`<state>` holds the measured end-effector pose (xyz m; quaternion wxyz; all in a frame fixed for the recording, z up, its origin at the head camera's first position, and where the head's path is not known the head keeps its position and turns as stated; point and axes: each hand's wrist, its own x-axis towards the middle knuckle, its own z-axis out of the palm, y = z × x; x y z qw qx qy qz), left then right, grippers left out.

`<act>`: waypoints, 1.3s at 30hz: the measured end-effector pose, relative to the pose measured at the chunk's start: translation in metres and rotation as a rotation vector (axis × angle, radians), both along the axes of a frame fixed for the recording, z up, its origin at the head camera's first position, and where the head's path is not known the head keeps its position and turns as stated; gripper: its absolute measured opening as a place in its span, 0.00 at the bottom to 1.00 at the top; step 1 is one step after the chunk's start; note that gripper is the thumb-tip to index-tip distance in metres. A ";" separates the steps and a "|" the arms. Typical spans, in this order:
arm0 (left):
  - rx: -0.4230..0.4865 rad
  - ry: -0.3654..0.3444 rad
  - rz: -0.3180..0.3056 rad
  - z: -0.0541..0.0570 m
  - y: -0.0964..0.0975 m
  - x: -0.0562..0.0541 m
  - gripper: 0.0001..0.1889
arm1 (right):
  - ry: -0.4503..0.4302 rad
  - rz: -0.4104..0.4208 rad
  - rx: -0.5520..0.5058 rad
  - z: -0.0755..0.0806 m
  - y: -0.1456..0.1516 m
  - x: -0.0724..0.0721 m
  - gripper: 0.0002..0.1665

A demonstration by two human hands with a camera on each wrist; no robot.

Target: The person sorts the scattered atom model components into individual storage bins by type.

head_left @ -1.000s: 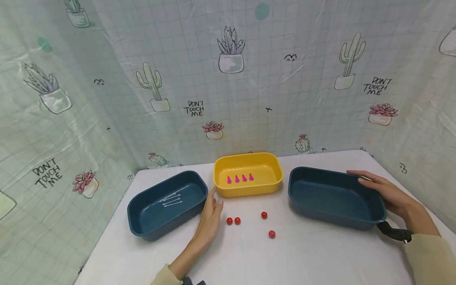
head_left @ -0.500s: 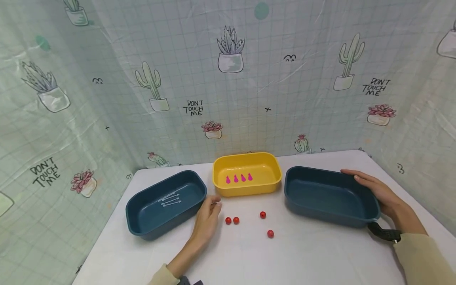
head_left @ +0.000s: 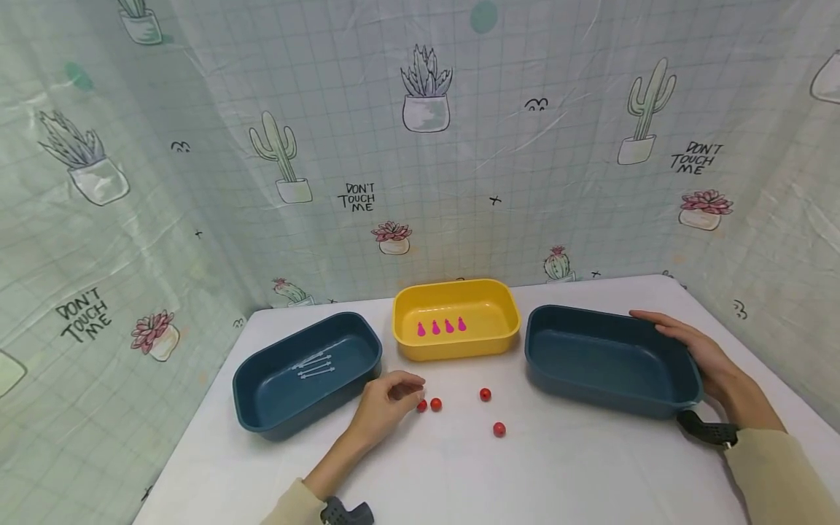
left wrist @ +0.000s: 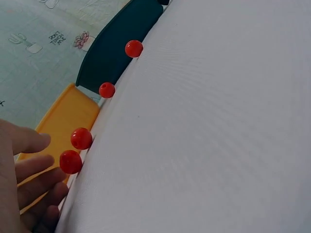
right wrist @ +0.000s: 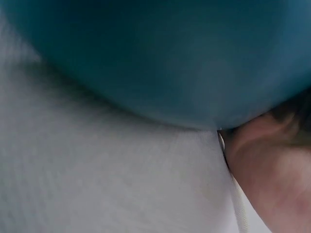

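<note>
My left hand (head_left: 386, 405) is beside two red beads in the head view, loosely bent, with thumb and forefinger apart and nothing between them. The nearer bead (left wrist: 71, 161) lies close to the fingertips in the left wrist view, with another bead (left wrist: 81, 138) just beyond it. Two more red beads, a far one (head_left: 485, 394) and a near one (head_left: 499, 429), lie further right. My right hand (head_left: 712, 361) rests against the right end of a dark blue tray (head_left: 610, 399), fingers extended along its far rim; the tray partly hides it.
A yellow tray (head_left: 459, 352) holding several pink bowling-pin-like pieces (head_left: 436, 327) stands at the back centre. Another dark blue tray (head_left: 289, 419) at left holds several thin pale sticks (head_left: 316, 366). Patterned cloth (head_left: 459, 182) backs the white table (head_left: 446, 481).
My left hand has moved from the left tray's right edge rightward to the beads, bending its fingers. The right tray shifted slightly left with my right hand on it.
</note>
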<state>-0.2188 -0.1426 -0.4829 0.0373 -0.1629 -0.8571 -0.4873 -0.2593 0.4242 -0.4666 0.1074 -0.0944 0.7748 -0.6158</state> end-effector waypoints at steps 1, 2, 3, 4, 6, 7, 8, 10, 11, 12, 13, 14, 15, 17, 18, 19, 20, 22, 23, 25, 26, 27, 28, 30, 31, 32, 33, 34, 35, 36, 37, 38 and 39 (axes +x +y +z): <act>-0.017 0.010 -0.024 0.000 -0.001 0.000 0.10 | -0.003 -0.002 -0.003 0.000 0.000 0.000 0.33; -0.029 0.016 -0.043 0.000 -0.001 0.000 0.11 | -0.004 -0.003 -0.004 0.000 0.000 0.000 0.33; -0.040 0.021 -0.060 0.000 -0.002 0.000 0.11 | -0.005 -0.004 -0.006 -0.001 -0.001 0.000 0.33; -0.051 0.026 -0.073 0.000 -0.002 0.000 0.12 | -0.005 -0.005 -0.007 -0.001 -0.001 -0.001 0.33; -0.069 0.033 -0.092 0.000 -0.003 0.000 0.13 | -0.005 -0.006 -0.011 -0.001 -0.001 -0.001 0.33; -0.075 0.035 -0.098 0.000 -0.003 0.000 0.13 | -0.004 -0.005 -0.015 -0.001 -0.001 -0.001 0.32; -0.079 0.036 -0.102 0.000 -0.003 -0.001 0.13 | -0.001 -0.004 -0.016 -0.001 -0.001 0.000 0.33; -0.092 0.043 -0.112 0.000 -0.004 -0.001 0.13 | 0.006 -0.001 -0.029 -0.001 -0.001 0.000 0.32; -0.095 0.050 -0.117 -0.001 -0.004 -0.001 0.14 | 0.012 0.000 -0.034 -0.002 -0.002 0.000 0.32; -0.096 0.055 -0.121 -0.001 -0.004 -0.001 0.14 | 0.019 0.000 -0.036 -0.002 -0.002 0.000 0.32; -0.097 0.061 -0.126 -0.002 -0.005 -0.001 0.14 | 0.028 -0.001 -0.034 -0.002 -0.002 0.000 0.32; -0.100 0.069 -0.131 -0.002 -0.005 -0.001 0.14 | 0.039 -0.004 -0.026 -0.003 -0.002 0.001 0.32; -0.101 0.079 -0.136 -0.002 -0.005 -0.001 0.14 | 0.049 -0.008 -0.018 -0.003 -0.003 0.001 0.32; -0.101 0.089 -0.139 -0.003 -0.005 -0.001 0.13 | 0.065 -0.017 0.004 -0.003 -0.003 0.001 0.32; -0.102 0.092 -0.139 -0.003 -0.005 -0.001 0.13 | 0.071 -0.021 0.018 -0.002 -0.004 0.002 0.32; -0.104 0.095 -0.139 -0.003 -0.005 -0.001 0.13 | 0.080 -0.024 0.030 -0.002 -0.004 0.002 0.32; -0.105 0.099 -0.138 -0.004 -0.005 -0.002 0.13 | 0.088 -0.028 0.041 -0.002 -0.005 0.002 0.32; -0.107 0.097 -0.132 -0.004 -0.005 -0.002 0.12 | 0.103 -0.031 0.054 -0.001 -0.005 0.001 0.32; -0.108 0.096 -0.129 -0.004 -0.005 -0.002 0.12 | 0.109 -0.031 0.056 -0.001 -0.006 0.001 0.32; -0.112 0.100 -0.125 -0.003 -0.005 -0.002 0.12 | 0.123 -0.030 0.061 -0.001 -0.006 0.001 0.31; -0.113 0.101 -0.124 -0.003 -0.005 -0.002 0.11 | 0.126 -0.030 0.062 -0.001 -0.006 0.001 0.31; -0.113 0.102 -0.123 -0.003 -0.005 -0.002 0.11 | 0.131 -0.028 0.060 -0.001 -0.006 0.000 0.31; -0.113 0.104 -0.123 -0.003 -0.005 -0.002 0.11 | 0.134 -0.027 0.061 -0.002 -0.006 0.000 0.31; -0.110 0.107 -0.121 -0.002 -0.005 -0.002 0.11 | 0.138 -0.027 0.063 -0.002 -0.006 -0.001 0.31; -0.109 0.108 -0.119 -0.003 -0.005 -0.002 0.11 | 0.140 -0.026 0.061 -0.002 -0.006 -0.001 0.31; -0.107 0.107 -0.117 -0.003 -0.004 -0.002 0.11 | 0.139 -0.026 0.061 -0.002 -0.006 -0.001 0.31; -0.105 0.104 -0.114 -0.003 -0.004 -0.002 0.11 | 0.136 -0.026 0.059 -0.002 -0.006 -0.001 0.31; -0.104 0.104 -0.110 -0.003 -0.004 -0.002 0.11 | 0.132 -0.028 0.059 -0.002 -0.005 -0.001 0.31; -0.103 0.101 -0.107 -0.003 -0.004 -0.002 0.11 | 0.127 -0.030 0.059 -0.002 -0.005 -0.001 0.31; -0.102 0.098 -0.104 -0.003 -0.003 -0.002 0.10 | 0.124 -0.031 0.059 -0.002 -0.005 -0.001 0.31; -0.100 0.100 -0.102 -0.004 -0.003 -0.002 0.10 | 0.120 -0.033 0.057 -0.002 -0.005 0.000 0.31; -0.098 0.096 -0.099 -0.004 -0.003 -0.003 0.10 | 0.117 -0.034 0.056 -0.002 -0.005 0.000 0.31; -0.096 0.091 -0.096 -0.004 -0.003 -0.003 0.09 | 0.115 -0.035 0.054 -0.002 -0.005 0.000 0.31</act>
